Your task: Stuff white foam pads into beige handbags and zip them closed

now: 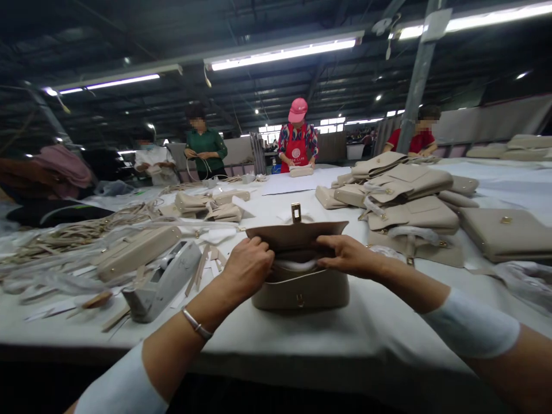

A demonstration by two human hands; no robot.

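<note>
A beige handbag stands upright on the white table right in front of me, its flap raised with a gold clasp at the top. White stuffing paper shows in its mouth. My left hand grips the left side of the bag's opening, fingers curled over the rim. My right hand holds the right side of the opening, fingers reaching inside toward the paper.
A grey tape dispenser lies left of the bag, with beige straps and a flat bag beyond. A pile of finished beige bags sits at the right. Several people work along the table's far side.
</note>
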